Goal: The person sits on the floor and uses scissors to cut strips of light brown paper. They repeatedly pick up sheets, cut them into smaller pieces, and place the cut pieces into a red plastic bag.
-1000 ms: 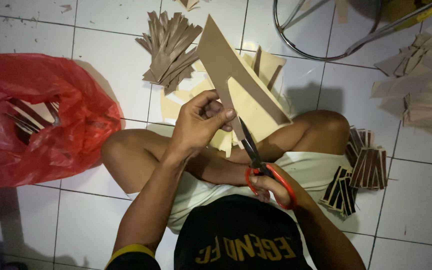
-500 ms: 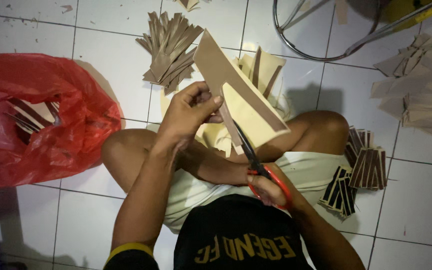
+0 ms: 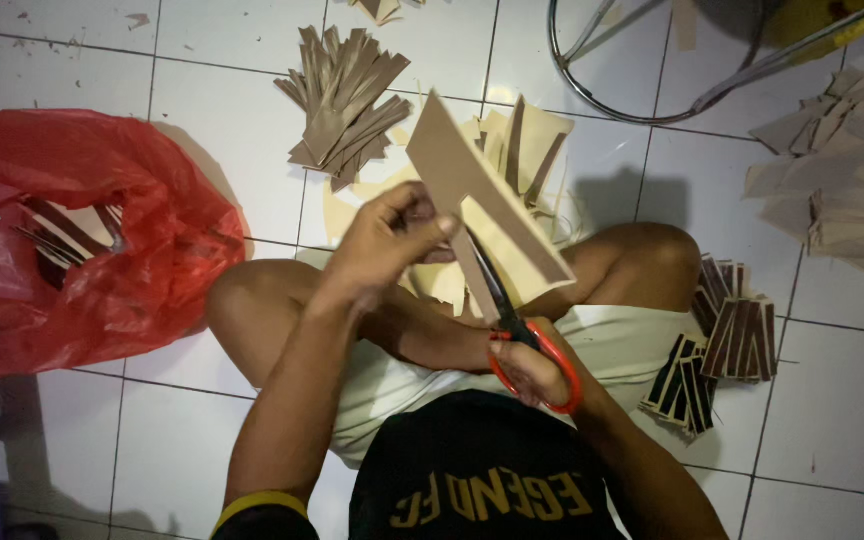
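Scissors (image 3: 512, 335) advanced, apparently deeper into cardboard (image 3: 482, 195).

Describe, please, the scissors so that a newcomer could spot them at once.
Start at the seated person's crossed legs on the white tiled floor. Just above the lap, the right hand grips the scissors, cutting a tan cardboard strip. Their red-orange handles stand out from all the brown scraps.
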{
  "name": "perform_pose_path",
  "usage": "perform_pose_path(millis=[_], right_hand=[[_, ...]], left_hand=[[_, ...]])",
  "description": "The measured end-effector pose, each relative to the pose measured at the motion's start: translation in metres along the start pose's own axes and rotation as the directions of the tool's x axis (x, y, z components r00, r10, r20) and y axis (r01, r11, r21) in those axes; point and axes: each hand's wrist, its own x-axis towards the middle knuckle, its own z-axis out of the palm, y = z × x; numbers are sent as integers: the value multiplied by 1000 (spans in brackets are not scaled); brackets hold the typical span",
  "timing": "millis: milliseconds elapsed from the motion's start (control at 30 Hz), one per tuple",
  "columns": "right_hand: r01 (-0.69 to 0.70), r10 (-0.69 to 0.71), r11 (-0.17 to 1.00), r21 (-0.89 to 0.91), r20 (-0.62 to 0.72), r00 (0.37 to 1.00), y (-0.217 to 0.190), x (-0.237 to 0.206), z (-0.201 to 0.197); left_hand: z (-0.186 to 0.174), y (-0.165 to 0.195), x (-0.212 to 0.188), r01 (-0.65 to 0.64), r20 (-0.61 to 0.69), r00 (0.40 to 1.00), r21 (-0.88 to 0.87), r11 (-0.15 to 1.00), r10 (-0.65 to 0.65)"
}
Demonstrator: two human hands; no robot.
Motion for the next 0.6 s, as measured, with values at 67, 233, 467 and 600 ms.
perform_pose_path(millis=[67,233,467,600], right_hand=[[-52,52,998,23,-26,998,-3,-8,4],[0,0,999,33,8,1000,-10,-7,10],[42,-52,991,129,81,995,-5,-6,6],[39,-51,987,158,74,996,3,-6,2]], left_hand=[[-5,5,0,37,3,999,-26,999,-37],[-4,-1,0,47,6,999,18,999,-47],[-3,-11,-3,12,11,1000,-130,991,-11],[0,-16,-5,22,4,1000,-187,982,-21]])
